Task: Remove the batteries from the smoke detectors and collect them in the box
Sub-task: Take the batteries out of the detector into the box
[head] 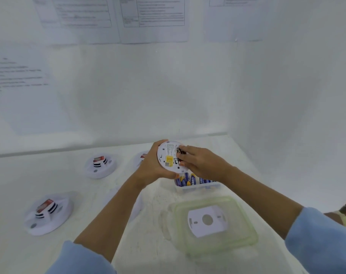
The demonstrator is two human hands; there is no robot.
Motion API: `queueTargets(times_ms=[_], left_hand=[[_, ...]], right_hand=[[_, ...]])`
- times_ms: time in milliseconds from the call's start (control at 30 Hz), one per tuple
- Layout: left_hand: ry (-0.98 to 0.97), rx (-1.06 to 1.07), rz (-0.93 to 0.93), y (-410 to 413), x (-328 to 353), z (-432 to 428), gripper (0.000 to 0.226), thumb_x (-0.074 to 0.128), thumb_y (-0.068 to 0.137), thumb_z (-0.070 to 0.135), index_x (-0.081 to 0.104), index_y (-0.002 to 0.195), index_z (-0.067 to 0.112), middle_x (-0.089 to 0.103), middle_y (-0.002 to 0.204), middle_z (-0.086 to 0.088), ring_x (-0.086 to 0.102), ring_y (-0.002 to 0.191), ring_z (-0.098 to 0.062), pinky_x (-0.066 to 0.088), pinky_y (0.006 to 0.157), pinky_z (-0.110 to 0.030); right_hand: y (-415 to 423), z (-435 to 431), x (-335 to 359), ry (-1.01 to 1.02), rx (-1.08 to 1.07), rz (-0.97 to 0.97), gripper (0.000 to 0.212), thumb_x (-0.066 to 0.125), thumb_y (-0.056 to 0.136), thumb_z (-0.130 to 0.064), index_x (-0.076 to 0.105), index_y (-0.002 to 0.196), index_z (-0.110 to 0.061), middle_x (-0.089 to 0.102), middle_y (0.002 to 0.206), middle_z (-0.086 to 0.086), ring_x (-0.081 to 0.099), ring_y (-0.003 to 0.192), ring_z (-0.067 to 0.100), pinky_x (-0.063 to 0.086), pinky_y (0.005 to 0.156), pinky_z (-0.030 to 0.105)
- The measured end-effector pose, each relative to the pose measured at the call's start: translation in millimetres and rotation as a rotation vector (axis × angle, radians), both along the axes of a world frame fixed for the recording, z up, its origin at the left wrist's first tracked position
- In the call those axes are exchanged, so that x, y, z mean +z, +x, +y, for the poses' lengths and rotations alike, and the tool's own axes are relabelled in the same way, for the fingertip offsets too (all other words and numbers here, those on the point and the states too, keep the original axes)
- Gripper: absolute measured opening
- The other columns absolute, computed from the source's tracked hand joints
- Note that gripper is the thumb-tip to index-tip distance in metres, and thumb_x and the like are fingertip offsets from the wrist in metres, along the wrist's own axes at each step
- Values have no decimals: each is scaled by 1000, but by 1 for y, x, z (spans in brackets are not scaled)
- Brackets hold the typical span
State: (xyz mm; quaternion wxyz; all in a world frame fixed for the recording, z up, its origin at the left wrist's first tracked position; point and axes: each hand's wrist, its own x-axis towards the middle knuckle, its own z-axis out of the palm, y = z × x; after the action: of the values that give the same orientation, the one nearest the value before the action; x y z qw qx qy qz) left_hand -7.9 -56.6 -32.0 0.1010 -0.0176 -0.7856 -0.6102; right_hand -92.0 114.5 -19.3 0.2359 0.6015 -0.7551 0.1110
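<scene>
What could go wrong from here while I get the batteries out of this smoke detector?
The left hand grips the smoke detector only by its rim, so prying with the right hand might twist it loose. A freed battery could miss the box close by and roll off across the table.

smoke detectors (171, 157): 4 | box (198, 189): 1 | lid (245, 224): 1 | mounting plate (200, 228): 1 | batteries (188, 179): several, blurred

left hand (149, 168) gripped the smoke detector (168, 157) by its left rim, right hand (201, 164) sat over its right side, fingers (185, 153) curled in, both forearms reached toward it
</scene>
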Motion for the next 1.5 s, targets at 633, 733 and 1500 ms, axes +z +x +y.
queueTargets(times_ms=[633, 733, 1500], left_hand=[[-50, 44, 59, -32, -10, -4, 96, 78, 51, -20, 32, 128, 15, 49, 116, 6, 57, 98, 7, 53, 70, -16], [-51, 40, 60, -32, -10, -5, 99, 79, 50, -19, 31, 129, 17, 49, 117, 6, 57, 99, 5, 54, 70, -19], [-108, 112, 162, -38, -3, 9, 101, 81, 45, 8, 29, 131, 16, 47, 123, -5, 53, 108, -19, 53, 79, -18]], right_hand=[[-38, -2, 7, -48, -30, -458, 40, 77, 71, -26, 67, 108, -16, 64, 115, 3, 54, 107, 20, 39, 92, 33], [-35, -3, 16, -76, -27, -726, 45, 80, 67, -17, 60, 107, -19, 58, 112, 0, 44, 97, 8, 36, 84, 15], [-35, -25, 12, -293, -304, -797, 22, 63, 81, -17, 42, 88, -17, 51, 91, 8, 46, 78, 21, 39, 61, 25]])
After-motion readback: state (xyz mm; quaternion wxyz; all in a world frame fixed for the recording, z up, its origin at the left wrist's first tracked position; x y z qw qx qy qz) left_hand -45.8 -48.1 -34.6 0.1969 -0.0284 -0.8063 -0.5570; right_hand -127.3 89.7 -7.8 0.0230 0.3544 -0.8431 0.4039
